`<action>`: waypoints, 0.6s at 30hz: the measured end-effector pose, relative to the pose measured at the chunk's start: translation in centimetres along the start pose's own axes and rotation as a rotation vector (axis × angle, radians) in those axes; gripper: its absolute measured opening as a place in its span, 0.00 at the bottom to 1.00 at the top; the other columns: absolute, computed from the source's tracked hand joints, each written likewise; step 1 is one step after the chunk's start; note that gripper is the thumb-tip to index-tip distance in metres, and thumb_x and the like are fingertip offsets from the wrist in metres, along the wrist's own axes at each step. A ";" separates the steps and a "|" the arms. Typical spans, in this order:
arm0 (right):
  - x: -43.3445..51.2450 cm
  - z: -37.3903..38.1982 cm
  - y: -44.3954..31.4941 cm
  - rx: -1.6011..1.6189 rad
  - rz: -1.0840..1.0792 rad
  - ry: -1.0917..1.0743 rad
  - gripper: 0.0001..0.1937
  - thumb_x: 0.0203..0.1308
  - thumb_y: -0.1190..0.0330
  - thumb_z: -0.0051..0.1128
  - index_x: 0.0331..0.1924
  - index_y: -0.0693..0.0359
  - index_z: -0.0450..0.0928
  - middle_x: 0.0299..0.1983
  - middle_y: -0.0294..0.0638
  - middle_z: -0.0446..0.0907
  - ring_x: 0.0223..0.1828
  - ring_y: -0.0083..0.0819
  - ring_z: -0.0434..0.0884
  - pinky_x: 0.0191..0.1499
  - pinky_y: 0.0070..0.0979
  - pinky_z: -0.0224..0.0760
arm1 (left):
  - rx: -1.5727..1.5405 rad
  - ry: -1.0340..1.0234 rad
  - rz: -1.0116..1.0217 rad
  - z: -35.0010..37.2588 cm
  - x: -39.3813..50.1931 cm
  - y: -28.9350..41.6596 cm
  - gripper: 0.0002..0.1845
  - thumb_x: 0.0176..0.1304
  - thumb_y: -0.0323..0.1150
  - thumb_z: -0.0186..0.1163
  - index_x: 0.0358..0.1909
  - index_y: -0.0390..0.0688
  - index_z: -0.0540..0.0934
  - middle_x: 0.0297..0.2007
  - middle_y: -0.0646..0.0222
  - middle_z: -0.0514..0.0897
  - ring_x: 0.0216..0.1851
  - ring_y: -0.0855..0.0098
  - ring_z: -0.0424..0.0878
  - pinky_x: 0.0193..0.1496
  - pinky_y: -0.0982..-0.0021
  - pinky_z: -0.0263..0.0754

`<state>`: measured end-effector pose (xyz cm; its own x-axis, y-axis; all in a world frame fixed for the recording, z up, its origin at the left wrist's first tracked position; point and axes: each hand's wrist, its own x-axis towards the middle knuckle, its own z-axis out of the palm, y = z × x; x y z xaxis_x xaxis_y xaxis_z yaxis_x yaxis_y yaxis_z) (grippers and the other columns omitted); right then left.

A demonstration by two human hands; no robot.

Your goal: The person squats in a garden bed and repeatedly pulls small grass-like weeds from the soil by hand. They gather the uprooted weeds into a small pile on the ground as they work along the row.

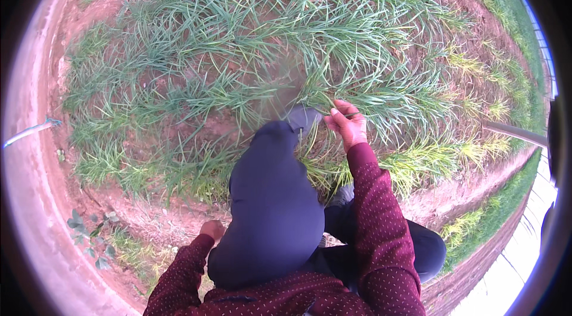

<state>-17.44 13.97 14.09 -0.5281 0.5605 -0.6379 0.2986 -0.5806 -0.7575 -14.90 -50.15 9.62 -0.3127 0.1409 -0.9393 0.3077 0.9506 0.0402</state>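
My right hand (351, 126) pinches a few narrow green leaves (330, 102) between thumb and fingers, just beyond my shoe. They belong among rows of chive-like plants (366, 43) growing in reddish soil. How the pinched leaves join the row is too fine to see. Down beside my left thigh is my left hand (212, 229), its fingers curled and partly hidden. Whether it holds anything cannot be made out. My dark-trousered knee (277, 173) covers the middle of the nearest row, and a grey shoe (304, 118) rests between the plants.
A pale concrete path or kerb (38, 173) runs along the left, with a light stake or tube (31, 132) across it. A broad-leaved weed (91, 235) grows at lower left. On the right, a pole (514, 132) slants in near yellower plants (469, 150).
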 end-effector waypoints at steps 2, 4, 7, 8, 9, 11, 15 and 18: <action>-1.2 -0.7 -1.0 -0.117 -0.034 -0.032 0.17 0.69 0.70 0.70 0.59 0.60 0.84 0.45 0.38 0.89 0.38 0.28 0.91 0.38 0.24 0.83 | -0.620 0.037 0.052 1.6 0.6 -0.9 0.19 0.64 0.47 0.64 0.44 0.43 0.90 0.43 0.49 0.91 0.49 0.47 0.89 0.53 0.52 0.84; -2.3 -1.4 -2.3 -0.251 -0.053 -0.032 0.13 0.71 0.68 0.68 0.56 0.61 0.85 0.42 0.36 0.89 0.37 0.26 0.91 0.37 0.22 0.83 | -0.856 0.113 0.138 3.7 1.6 -1.5 0.17 0.64 0.46 0.65 0.42 0.44 0.89 0.41 0.50 0.91 0.47 0.48 0.89 0.52 0.53 0.84; -4.1 -2.4 -5.5 -0.366 -0.115 -0.005 0.11 0.72 0.68 0.68 0.53 0.61 0.86 0.42 0.34 0.89 0.35 0.24 0.90 0.34 0.21 0.79 | -0.712 0.211 0.239 5.6 3.2 -1.7 0.16 0.63 0.46 0.65 0.40 0.44 0.89 0.39 0.50 0.91 0.46 0.47 0.89 0.51 0.53 0.83; -4.8 -2.7 -6.8 -0.389 -0.168 -0.024 0.11 0.72 0.68 0.68 0.52 0.61 0.86 0.41 0.34 0.89 0.35 0.24 0.90 0.34 0.20 0.79 | -0.725 0.174 0.223 5.5 3.6 -1.7 0.16 0.63 0.46 0.65 0.40 0.44 0.89 0.39 0.50 0.90 0.46 0.47 0.89 0.51 0.53 0.83; -5.7 -3.0 -8.4 -0.419 -0.185 0.000 0.10 0.72 0.67 0.68 0.52 0.61 0.86 0.41 0.34 0.89 0.34 0.24 0.90 0.33 0.20 0.78 | -0.690 0.132 0.165 5.4 3.6 -1.6 0.16 0.63 0.46 0.65 0.39 0.44 0.89 0.38 0.49 0.90 0.45 0.46 0.89 0.51 0.52 0.83; -7.6 -3.8 -11.9 -0.526 -0.235 0.000 0.10 0.73 0.67 0.67 0.52 0.62 0.86 0.41 0.34 0.90 0.34 0.22 0.89 0.33 0.20 0.77 | -0.433 0.209 0.209 4.3 3.3 -1.1 0.16 0.62 0.46 0.64 0.37 0.43 0.89 0.38 0.48 0.90 0.44 0.45 0.89 0.50 0.51 0.82; -13.0 -6.2 -18.7 -0.684 -0.363 -0.061 0.10 0.75 0.68 0.65 0.54 0.61 0.86 0.37 0.32 0.88 0.33 0.19 0.87 0.35 0.18 0.77 | -0.478 0.241 0.262 2.3 1.3 0.0 0.14 0.61 0.43 0.63 0.36 0.43 0.89 0.37 0.48 0.89 0.41 0.45 0.88 0.48 0.52 0.82; -17.2 -8.6 -22.6 -0.834 -0.406 -0.024 0.11 0.76 0.63 0.65 0.51 0.61 0.87 0.35 0.33 0.89 0.33 0.19 0.87 0.35 0.19 0.77 | -0.501 0.302 0.280 1.9 0.8 0.0 0.14 0.61 0.45 0.65 0.35 0.44 0.89 0.35 0.50 0.90 0.38 0.47 0.88 0.46 0.54 0.82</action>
<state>-8.26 22.50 40.99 -0.7312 0.6099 -0.3056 0.5573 0.2758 -0.7831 -13.49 -50.59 8.20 -0.5426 0.4045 -0.7362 -0.0195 0.8701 0.4925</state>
